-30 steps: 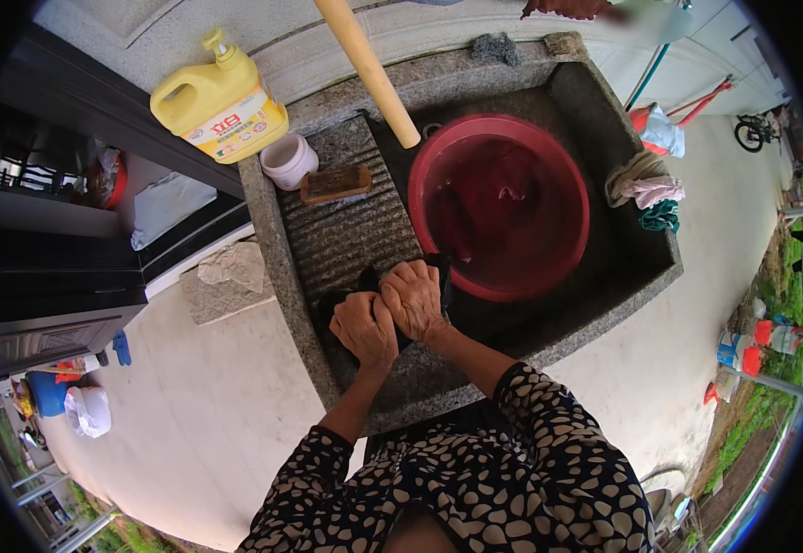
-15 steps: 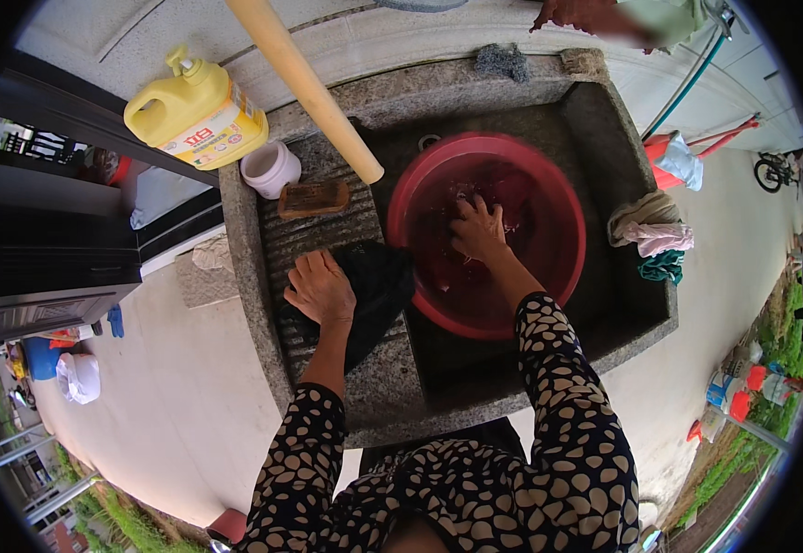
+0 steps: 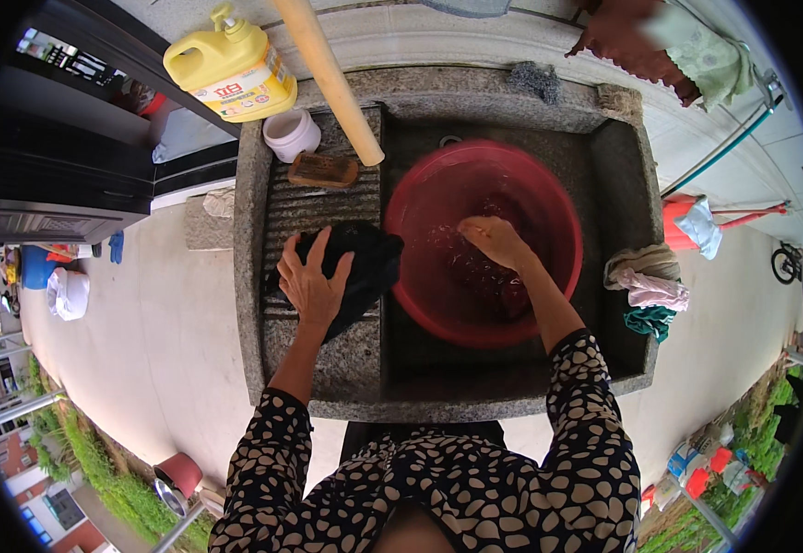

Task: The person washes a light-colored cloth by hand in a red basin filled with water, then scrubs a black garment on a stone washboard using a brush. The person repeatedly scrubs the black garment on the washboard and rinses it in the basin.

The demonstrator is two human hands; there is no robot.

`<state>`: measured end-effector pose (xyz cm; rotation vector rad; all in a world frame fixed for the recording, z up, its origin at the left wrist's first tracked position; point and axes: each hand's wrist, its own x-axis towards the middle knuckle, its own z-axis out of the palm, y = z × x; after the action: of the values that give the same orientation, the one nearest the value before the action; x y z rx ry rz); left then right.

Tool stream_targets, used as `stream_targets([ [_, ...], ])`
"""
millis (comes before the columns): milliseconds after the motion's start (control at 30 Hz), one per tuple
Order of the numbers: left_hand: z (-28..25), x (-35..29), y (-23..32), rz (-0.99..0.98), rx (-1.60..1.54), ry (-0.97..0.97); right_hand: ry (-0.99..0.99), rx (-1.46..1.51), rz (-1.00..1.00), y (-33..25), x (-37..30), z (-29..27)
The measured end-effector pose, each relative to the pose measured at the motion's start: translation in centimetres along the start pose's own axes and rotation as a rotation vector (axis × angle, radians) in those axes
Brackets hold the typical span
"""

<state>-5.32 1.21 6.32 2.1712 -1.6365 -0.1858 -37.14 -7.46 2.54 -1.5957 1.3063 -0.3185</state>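
Observation:
A black cloth (image 3: pixel 365 267) lies bunched on the ribbed washboard (image 3: pixel 282 207) of a stone sink. My left hand (image 3: pixel 309 288) rests on its left side with fingers spread. Right of it, a red plastic basin (image 3: pixel 563 198) stands in the sink bowl, with water and a dark red cloth (image 3: pixel 503 286) in it. Over the basin is my right hand (image 3: pixel 495 241), cupped, its fingers pressed together and pointing left. Whatever its palm holds is hidden. A wooden scrubbing brush (image 3: pixel 323 170) sits at the washboard's far end.
Beyond the brush stand a white tub (image 3: pixel 292 135) and a yellow pump jug (image 3: pixel 233 69). A pale pole (image 3: pixel 330 78) leans into the sink. Several cloths (image 3: pixel 652 276) hang over the right rim, and a grey scouring pad (image 3: pixel 534 81) lies on the back ledge.
My right hand has risen from the basin water, its fingers drawing together. My left hand has spread its fingers on the black cloth, which is bunched up more. The view has shifted.

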Motion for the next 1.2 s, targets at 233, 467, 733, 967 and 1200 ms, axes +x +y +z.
stream_targets([
  [233, -0.1, 1.8, 1.6, -0.254, 0.208, -0.289, 0.411, 1.409, 0.453, 8.9, 7.9, 6.4],
  [467, 2.8, 2.0, 1.1, 0.046, 0.429, -0.011, -0.441, 1.696, 0.103, 2.0, 5.7, 7.1],
  [733, -0.4, -2.3, 1.0, 0.214, 0.163, -0.047, -0.528, 1.274, -0.050, -10.3, 3.9, 7.0],
  [967, 2.9, 4.5, 2.0, -0.070, 0.333, -0.088, 0.487, 1.386, 0.374, 7.0, 6.0, 6.9],
  [1200, 2.6, 2.8, 1.2, -0.160, 0.328, 0.010, -0.427, 1.513, 0.022, -5.2, 3.0, 8.6],
])
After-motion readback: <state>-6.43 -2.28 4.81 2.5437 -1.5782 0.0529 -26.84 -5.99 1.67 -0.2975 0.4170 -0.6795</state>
